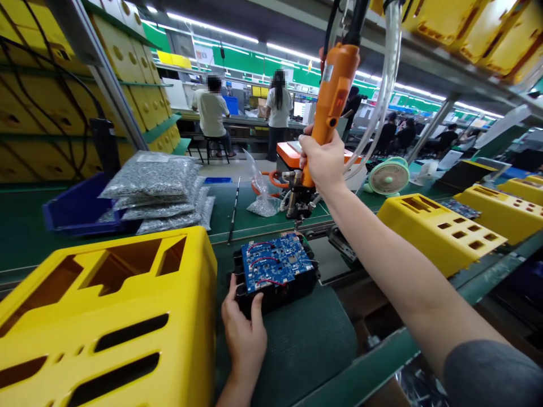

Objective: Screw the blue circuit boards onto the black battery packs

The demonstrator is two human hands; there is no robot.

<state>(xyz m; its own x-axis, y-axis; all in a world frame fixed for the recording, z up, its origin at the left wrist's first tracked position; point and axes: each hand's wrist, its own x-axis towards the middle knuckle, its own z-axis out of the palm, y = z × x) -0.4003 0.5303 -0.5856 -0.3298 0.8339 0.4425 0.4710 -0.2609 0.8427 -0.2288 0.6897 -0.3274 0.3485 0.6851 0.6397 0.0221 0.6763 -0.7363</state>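
Observation:
A blue circuit board [278, 261] with red wires lies on top of a black block-like unit [282, 291] on the green bench. My left hand [245, 328] grips the near left corner of this black unit, thumb on the front side and fingers on the left side. My right hand [324, 155] is wrapped round an orange power screwdriver [335, 85], held upright. Its dark metal tip end [298, 203] is above the far right part of the board; whether it touches is too small to tell.
A large yellow housing [199, 316] stands at the left, more yellow housings [441, 232] at the right. Bags of screws [153, 175] are piled beside a blue bin [80, 209]. A green fan [388, 177] and a small clear bag [263, 204] stand further back. People work in the background.

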